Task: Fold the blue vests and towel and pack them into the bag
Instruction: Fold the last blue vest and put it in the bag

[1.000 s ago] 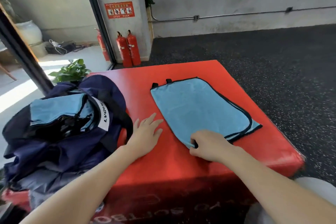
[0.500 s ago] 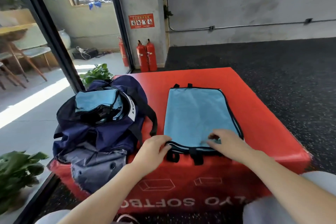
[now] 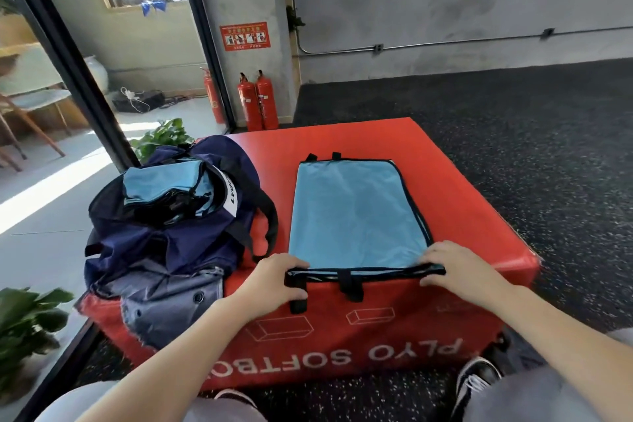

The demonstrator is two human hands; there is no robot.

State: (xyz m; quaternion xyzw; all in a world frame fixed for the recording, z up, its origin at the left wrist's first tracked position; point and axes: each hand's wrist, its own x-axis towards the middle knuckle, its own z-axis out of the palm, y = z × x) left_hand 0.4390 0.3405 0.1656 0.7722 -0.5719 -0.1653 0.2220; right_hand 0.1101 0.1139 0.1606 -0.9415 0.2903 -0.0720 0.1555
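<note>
Blue vest (image 3: 356,212) lies flat on the red box (image 3: 479,216), right of centre, its near edge at the box's near rim, black straps hanging over the front face. Left hand (image 3: 274,279) grips the vest's near-left corner, fingers curled over the hem. Right hand (image 3: 459,267) holds the near-right corner, fingers on top of the edge and thumb below it.

Navy bag (image 3: 164,236) sits on the left part of the box, just beside the vest but apart from it. It is open, with folded blue cloth (image 3: 161,178) in its mouth. One bag strap (image 3: 270,223) loops toward the vest's left edge.

Far left of the box: plant (image 3: 161,139). Behind, by the pillar: two red extinguishers (image 3: 258,103), a third past the glass. Another plant (image 3: 24,322) near left. Shoe (image 3: 476,378) on the floor, near right.
</note>
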